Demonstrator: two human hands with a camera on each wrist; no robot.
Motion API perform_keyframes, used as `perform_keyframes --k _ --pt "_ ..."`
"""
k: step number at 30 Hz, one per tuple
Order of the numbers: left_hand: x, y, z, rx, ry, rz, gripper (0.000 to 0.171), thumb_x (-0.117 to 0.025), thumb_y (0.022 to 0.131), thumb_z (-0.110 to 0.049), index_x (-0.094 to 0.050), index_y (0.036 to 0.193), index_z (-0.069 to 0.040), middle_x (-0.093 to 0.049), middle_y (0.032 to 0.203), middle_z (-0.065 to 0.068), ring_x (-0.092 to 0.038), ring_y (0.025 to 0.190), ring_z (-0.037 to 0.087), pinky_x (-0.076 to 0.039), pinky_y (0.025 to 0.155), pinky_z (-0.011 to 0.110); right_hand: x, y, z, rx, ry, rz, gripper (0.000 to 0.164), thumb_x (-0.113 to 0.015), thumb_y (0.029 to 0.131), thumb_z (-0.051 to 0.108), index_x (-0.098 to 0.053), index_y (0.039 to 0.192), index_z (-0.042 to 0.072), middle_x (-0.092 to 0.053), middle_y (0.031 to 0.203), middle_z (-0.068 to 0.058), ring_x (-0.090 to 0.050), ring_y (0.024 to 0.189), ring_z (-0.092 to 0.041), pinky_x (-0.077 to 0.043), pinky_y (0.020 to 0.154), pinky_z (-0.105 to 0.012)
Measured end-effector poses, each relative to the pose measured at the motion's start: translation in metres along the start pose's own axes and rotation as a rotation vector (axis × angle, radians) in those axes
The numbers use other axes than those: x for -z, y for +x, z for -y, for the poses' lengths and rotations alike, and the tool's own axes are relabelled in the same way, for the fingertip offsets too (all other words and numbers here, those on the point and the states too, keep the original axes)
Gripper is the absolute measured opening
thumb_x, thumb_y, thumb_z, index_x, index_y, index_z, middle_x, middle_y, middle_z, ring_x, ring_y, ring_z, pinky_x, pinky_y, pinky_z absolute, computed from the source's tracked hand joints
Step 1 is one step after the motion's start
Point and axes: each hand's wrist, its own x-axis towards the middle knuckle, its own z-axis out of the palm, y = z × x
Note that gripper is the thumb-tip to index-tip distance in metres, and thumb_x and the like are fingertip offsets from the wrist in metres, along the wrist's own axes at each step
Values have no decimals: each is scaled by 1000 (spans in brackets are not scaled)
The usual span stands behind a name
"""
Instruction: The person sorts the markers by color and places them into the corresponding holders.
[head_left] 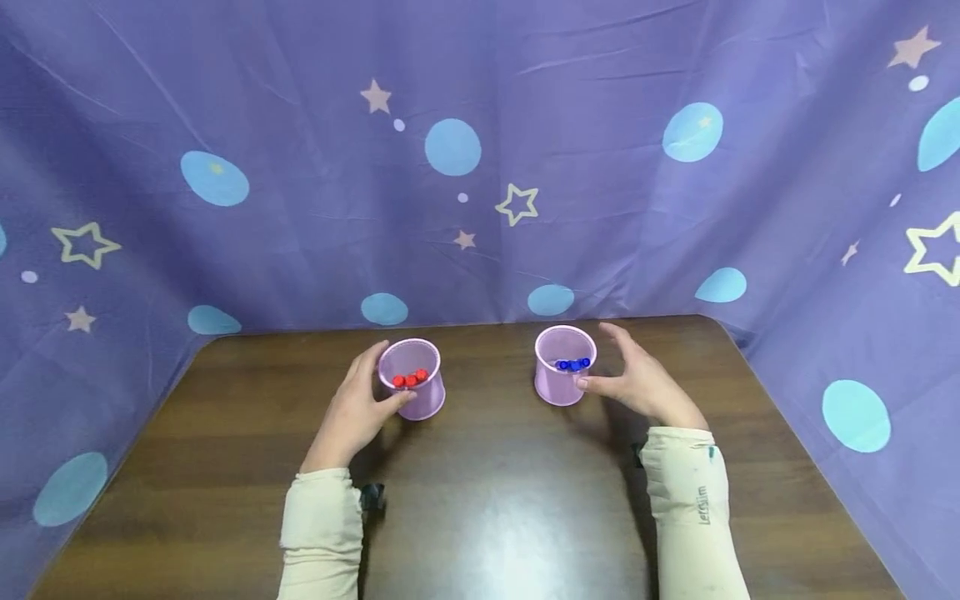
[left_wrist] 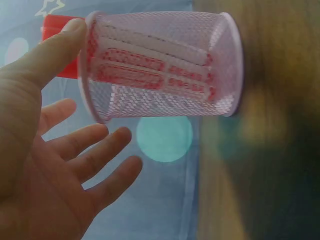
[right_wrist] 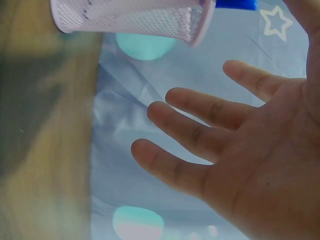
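Note:
Two pink mesh pen cups stand upright near the table's far edge. In the left cup (head_left: 429,402) are several red-capped markers (head_left: 410,380); in the right cup (head_left: 557,386), several blue-capped ones (head_left: 575,364). My left hand (head_left: 354,417) is at the left cup's outer side, thumb across its front near the rim. The left wrist view shows that thumb by a red cap (left_wrist: 55,32), the other fingers spread apart from the mesh (left_wrist: 160,90). On the right, my right hand (head_left: 647,385) is spread beside its cup, thumb tip right at the front wall.
The brown wooden table (head_left: 480,475) ends at a purple curtain (head_left: 315,208) patterned with stars and blue dots, close behind the cups and along both sides. A dark strap piece (head_left: 372,497) shows by the left sleeve (head_left: 322,525).

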Motion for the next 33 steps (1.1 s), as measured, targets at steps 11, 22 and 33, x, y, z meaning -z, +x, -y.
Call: perform_keyframes --k 11,22,33 --pt "-4 11 -58 -226 -24 -137 87 -85 82 -36 -41 153 -12 -42 154 13 -39 140 35 -30 111 58 28 -30 19 72 -84 -114 96 -81 85 41 -28 160 15 -26 160 -25 -23 145 -47 -24 110 -68" --pt "-45 16 -113 -574 91 -232 81 -37 96 -71 -47 148 -9 -44 153 17 -35 143 35 -23 114 58 -2 -54 35 121 -204 -325 90 -79 86 42 -31 159 17 -10 161 -34 -10 146 -54 -14 106 -77" --pt "-57 -36 -121 -640 234 -248 82 -31 96 -73 -42 153 -15 -34 160 15 -23 147 42 -21 111 67 -18 -84 49 203 -312 -398 106 -76 80 59 -20 163 25 -2 164 -28 -4 148 -50 -15 102 -80"
